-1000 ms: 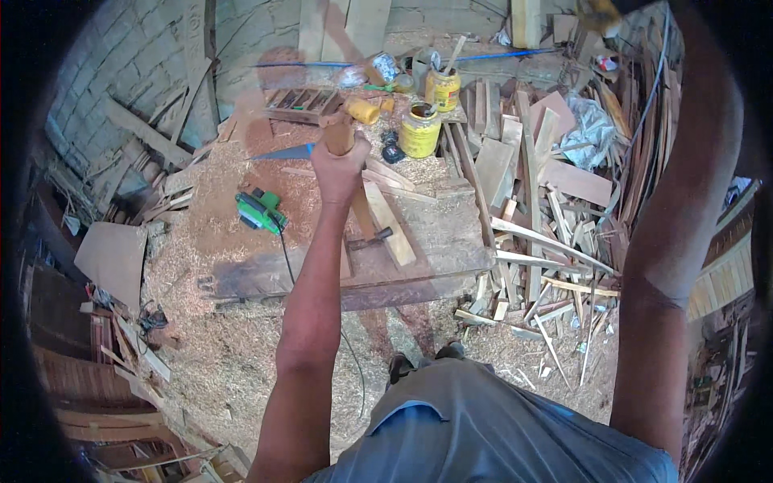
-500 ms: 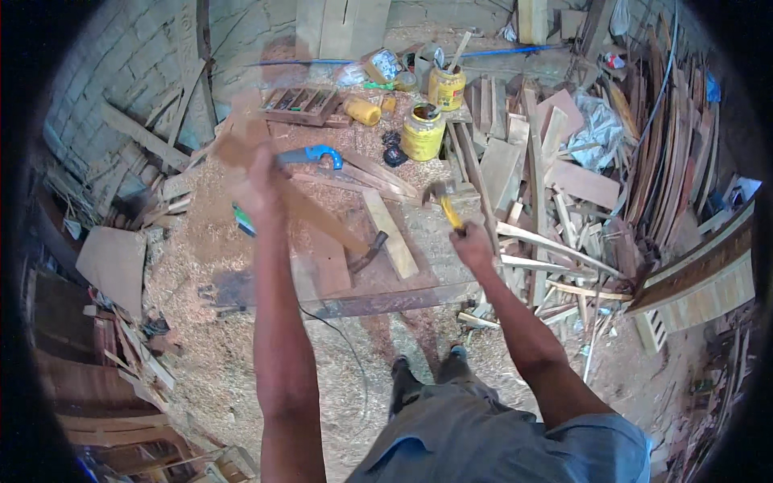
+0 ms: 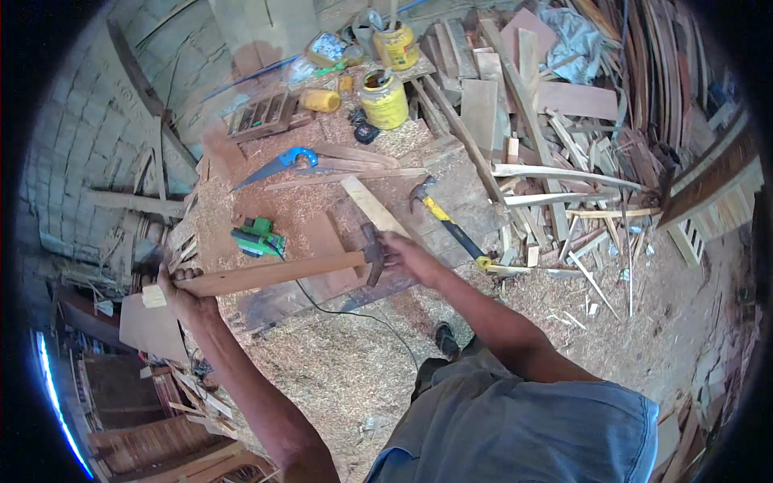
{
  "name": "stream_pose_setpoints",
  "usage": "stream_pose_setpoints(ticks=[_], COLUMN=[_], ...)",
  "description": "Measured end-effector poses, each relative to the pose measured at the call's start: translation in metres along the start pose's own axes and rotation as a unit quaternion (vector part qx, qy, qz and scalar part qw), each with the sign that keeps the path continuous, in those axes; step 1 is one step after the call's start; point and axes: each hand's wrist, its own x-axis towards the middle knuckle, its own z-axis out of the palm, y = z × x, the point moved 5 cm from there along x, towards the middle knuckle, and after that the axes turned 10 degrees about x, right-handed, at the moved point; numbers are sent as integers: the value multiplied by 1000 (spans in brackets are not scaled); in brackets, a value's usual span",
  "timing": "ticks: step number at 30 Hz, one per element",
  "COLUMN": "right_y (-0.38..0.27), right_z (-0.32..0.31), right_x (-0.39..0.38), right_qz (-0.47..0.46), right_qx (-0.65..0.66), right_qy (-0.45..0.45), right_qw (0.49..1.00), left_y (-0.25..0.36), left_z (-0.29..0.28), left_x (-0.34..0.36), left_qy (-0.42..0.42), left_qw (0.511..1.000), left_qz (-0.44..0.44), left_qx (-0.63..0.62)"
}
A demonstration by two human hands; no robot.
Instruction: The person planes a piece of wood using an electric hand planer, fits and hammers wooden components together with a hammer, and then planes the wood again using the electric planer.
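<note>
My left hand [image 3: 187,291] is closed round the far left end of a long wooden handle [image 3: 274,270], which lies level across the near bench edge. My right hand [image 3: 401,253] grips the dark metal tool head [image 3: 372,253] at the handle's right end. A hammer with yellow and black handle [image 3: 457,231] lies to the right on the wooden bench [image 3: 475,193]. Beside them are a pale board [image 3: 369,201] and a brown board [image 3: 328,229]. A green power planer [image 3: 258,240] with a cord and a blue-handled saw [image 3: 282,165] lie on shavings.
Yellow tubs [image 3: 385,105], a yellow container [image 3: 320,101] and a compartmented wooden box [image 3: 262,117] stand at the back. Heaped offcuts [image 3: 588,209] fill the right. Planks [image 3: 145,88] lean on the block wall. A power cord [image 3: 354,314] hangs down to the shaving-covered floor.
My left hand has brought the wooden-handled tool down and left, turning it level. My right hand has let go of the yellow-handled hammer, now lying down, and taken the metal head.
</note>
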Motion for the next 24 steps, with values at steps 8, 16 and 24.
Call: stream_pose_setpoints(ticks=[8, 16, 24], right_y=[-4, -41, -51], right_z=[26, 41, 61], right_x=[-40, -96, -148], right_qz=[-75, -115, -99], right_qx=[90, 4, 235], right_qy=[-23, 36, -50], right_qw=[993, 993, 966], left_y=[-28, -53, -79], left_z=[-16, -20, -70], left_x=[12, 20, 40], left_qy=[34, -3, 32], left_qw=[997, 995, 987], left_qz=[-71, -97, -154], left_qx=[-10, 12, -22])
